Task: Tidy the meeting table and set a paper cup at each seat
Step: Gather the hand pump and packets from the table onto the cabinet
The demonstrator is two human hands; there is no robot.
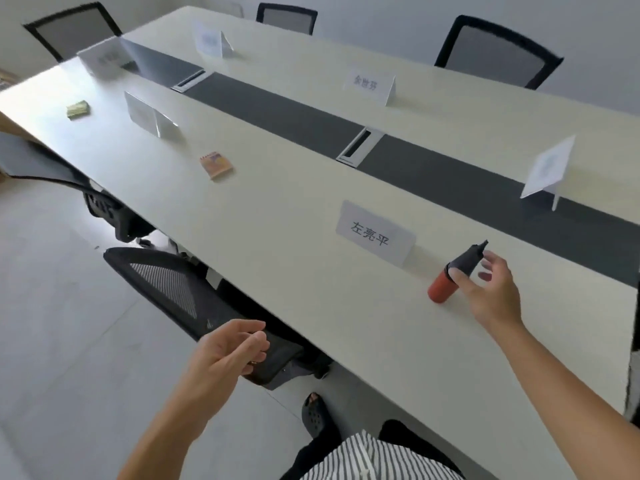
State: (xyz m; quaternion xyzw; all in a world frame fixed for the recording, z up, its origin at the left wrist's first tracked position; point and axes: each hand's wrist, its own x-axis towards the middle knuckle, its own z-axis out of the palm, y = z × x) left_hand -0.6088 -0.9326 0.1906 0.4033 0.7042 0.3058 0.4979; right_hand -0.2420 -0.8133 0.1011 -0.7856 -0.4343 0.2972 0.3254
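Observation:
A red bottle with a black top (450, 278) stands tilted on the long cream meeting table (294, 237), right of a white name card (375, 232). My right hand (491, 292) is beside the bottle, thumb touching its black top, fingers spread apart. My left hand (228, 355) hovers below the table's near edge, over a black mesh chair (194, 299), fingers loosely curled and holding nothing. An orange packet (215, 164) and a greenish packet (78, 109) lie further left on the table. No paper cup is in view.
Several more white name cards stand along the table, such as one (372, 86) on the far side and one (547, 168) at right. A dark strip with cable hatches (358, 147) runs down the middle. Black chairs (498, 53) line both sides.

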